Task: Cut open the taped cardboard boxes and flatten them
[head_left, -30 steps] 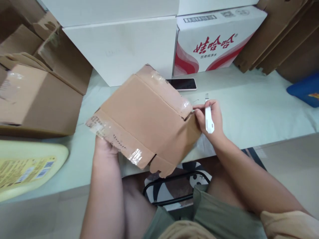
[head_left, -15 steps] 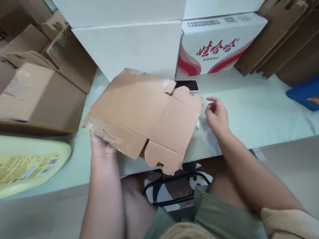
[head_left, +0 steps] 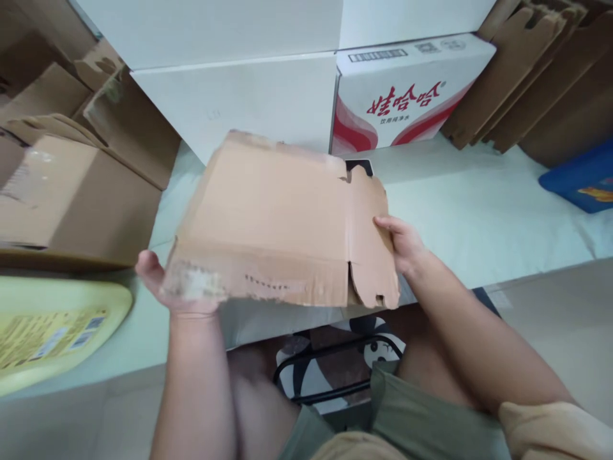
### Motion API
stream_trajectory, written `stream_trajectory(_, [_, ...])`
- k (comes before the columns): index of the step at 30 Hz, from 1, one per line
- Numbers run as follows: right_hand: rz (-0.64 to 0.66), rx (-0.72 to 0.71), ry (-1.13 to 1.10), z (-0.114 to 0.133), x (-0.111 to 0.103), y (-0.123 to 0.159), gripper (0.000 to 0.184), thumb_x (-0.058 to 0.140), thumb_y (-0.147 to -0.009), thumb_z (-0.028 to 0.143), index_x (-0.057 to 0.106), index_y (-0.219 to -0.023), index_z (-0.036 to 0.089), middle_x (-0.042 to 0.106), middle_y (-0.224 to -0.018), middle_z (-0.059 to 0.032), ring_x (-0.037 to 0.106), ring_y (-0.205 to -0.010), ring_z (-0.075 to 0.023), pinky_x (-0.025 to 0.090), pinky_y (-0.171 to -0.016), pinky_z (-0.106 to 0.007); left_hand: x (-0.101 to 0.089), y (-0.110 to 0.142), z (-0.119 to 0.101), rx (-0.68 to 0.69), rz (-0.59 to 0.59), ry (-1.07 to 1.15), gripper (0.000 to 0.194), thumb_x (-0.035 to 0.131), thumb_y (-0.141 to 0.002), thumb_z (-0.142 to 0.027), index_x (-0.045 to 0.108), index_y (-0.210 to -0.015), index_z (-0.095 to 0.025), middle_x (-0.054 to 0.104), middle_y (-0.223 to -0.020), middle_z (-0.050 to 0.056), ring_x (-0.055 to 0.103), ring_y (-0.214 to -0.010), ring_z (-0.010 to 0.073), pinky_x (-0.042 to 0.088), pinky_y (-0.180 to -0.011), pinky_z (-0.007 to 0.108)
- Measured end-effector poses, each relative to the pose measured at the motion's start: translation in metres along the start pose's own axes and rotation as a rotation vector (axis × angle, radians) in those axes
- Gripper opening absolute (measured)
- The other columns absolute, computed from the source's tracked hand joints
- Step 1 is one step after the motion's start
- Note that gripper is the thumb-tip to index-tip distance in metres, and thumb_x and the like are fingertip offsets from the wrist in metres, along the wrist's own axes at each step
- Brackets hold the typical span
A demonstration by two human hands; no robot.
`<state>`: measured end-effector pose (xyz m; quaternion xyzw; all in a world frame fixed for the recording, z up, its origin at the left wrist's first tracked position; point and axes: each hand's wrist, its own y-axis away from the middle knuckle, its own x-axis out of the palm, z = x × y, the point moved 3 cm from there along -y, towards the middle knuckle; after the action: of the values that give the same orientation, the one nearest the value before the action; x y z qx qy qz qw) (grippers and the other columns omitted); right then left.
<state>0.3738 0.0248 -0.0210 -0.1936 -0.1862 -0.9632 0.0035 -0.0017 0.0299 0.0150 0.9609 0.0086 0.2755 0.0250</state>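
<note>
A flattened cardboard box, brown with torn, taped edges, is held slightly tilted above the covered tabletop. Its left near corner rests on my left hand, whose thumb sticks out beyond the edge while the other fingers are hidden underneath. At the opposite end, my right hand grips the narrow end flap, thumb on top and fingers out of sight below. A dark phone peeks out behind the cardboard's far right corner.
White cartons and a red-and-white water carton stand at the back. Brown boxes and a yellow-green container are at left. Folded cardboard and a blue container are at right.
My right hand has moved from beside the cardboard to grip its right end. The cardboard has turned, its near edge now running more level, and my left thumb has swung outward.
</note>
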Motion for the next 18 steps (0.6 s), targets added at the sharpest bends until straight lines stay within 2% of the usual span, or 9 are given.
stream_trajectory(2, [-0.014, 0.018, 0.026, 0.007, -0.008, 0.001, 0.037, 0.090, -0.062, 0.039, 0.077, -0.093, 0.023, 0.085, -0.091, -0.0090, 0.080, -0.082, -0.0322, 0.067, -0.075, -0.045, 0.002, 0.000, 0.004, -0.154, 0.072, -0.064, 0.077, 0.078, -0.066, -0.084, 0.074, -0.111, -0.022, 0.081, -0.111, 0.014, 0.063, -0.140, 0.0463, 0.065, -0.100, 0.054])
stream_trajectory(4, [-0.023, 0.024, 0.055, 0.014, -0.015, 0.004, 0.042, 0.092, -0.057, 0.033, 0.077, -0.095, 0.023, 0.085, -0.092, -0.0073, 0.079, -0.078, -0.0284, 0.064, -0.070, -0.040, 0.008, -0.001, 0.010, -0.283, 0.133, -0.114, 0.078, 0.087, -0.059, -0.077, 0.073, -0.113, -0.021, 0.080, -0.115, 0.015, 0.065, -0.138, 0.0460, 0.065, -0.101, 0.054])
stream_trajectory(5, [-0.020, 0.026, 0.078, 0.016, -0.018, 0.005, 0.044, 0.092, -0.056, 0.032, 0.077, -0.096, 0.023, 0.085, -0.093, -0.0071, 0.078, -0.078, -0.0276, 0.063, -0.070, -0.038, 0.012, -0.002, 0.012, -0.305, 0.133, -0.123, 0.078, 0.091, -0.057, -0.071, 0.072, -0.115, -0.022, 0.080, -0.116, 0.014, 0.067, -0.136, 0.0445, 0.065, -0.101, 0.052])
stream_trajectory(7, [-0.006, 0.028, 0.126, 0.019, -0.023, 0.005, 0.047, 0.091, -0.055, 0.034, 0.077, -0.098, 0.022, 0.086, -0.097, -0.0079, 0.079, -0.081, -0.0282, 0.062, -0.072, -0.038, 0.019, -0.005, 0.014, -0.270, 0.073, -0.116, 0.074, 0.096, -0.054, -0.061, 0.072, -0.115, -0.027, 0.081, -0.114, 0.008, 0.073, -0.126, 0.0392, 0.066, -0.098, 0.048])
stream_trajectory(10, [0.009, 0.029, 0.152, 0.018, -0.026, 0.004, 0.049, 0.091, -0.056, 0.038, 0.077, -0.100, 0.021, 0.086, -0.101, -0.0094, 0.080, -0.084, -0.0298, 0.062, -0.074, -0.039, 0.021, -0.008, 0.014, -0.132, -0.052, -0.073, 0.064, 0.099, -0.052, -0.047, 0.073, -0.109, -0.032, 0.081, -0.106, 0.000, 0.079, -0.105, 0.0304, 0.067, -0.092, 0.043])
stream_trajectory(12, [0.025, 0.033, 0.144, 0.015, -0.024, 0.003, 0.050, 0.092, -0.056, 0.039, 0.076, -0.100, 0.022, 0.086, -0.101, -0.0090, 0.080, -0.085, -0.0295, 0.062, -0.074, -0.039, 0.016, -0.009, 0.016, -0.096, -0.092, -0.106, 0.056, 0.096, -0.054, -0.046, 0.073, -0.102, -0.030, 0.081, -0.095, 0.000, 0.080, -0.096, 0.0296, 0.068, -0.086, 0.041])
stream_trajectory(15, [0.056, 0.078, 0.137, 0.011, -0.018, 0.001, 0.053, 0.095, -0.055, 0.044, 0.077, -0.100, 0.022, 0.086, -0.101, -0.0085, 0.080, -0.083, -0.0286, 0.063, -0.074, -0.039, 0.007, -0.008, 0.025, -0.206, -0.106, -0.259, 0.054, 0.092, -0.055, -0.053, 0.074, -0.094, -0.022, 0.078, -0.079, 0.006, 0.081, -0.091, 0.0343, 0.068, -0.077, 0.041])
stream_trajectory(18, [0.065, 0.127, 0.140, 0.007, -0.014, 0.000, 0.058, 0.096, -0.056, 0.050, 0.078, -0.104, 0.023, 0.086, -0.100, -0.0085, 0.081, -0.082, -0.0286, 0.064, -0.072, -0.038, 0.003, -0.005, 0.032, -0.281, -0.111, -0.341, 0.059, 0.095, -0.051, -0.049, 0.076, -0.098, -0.019, 0.080, -0.079, 0.008, 0.081, -0.088, 0.0358, 0.067, -0.076, 0.041])
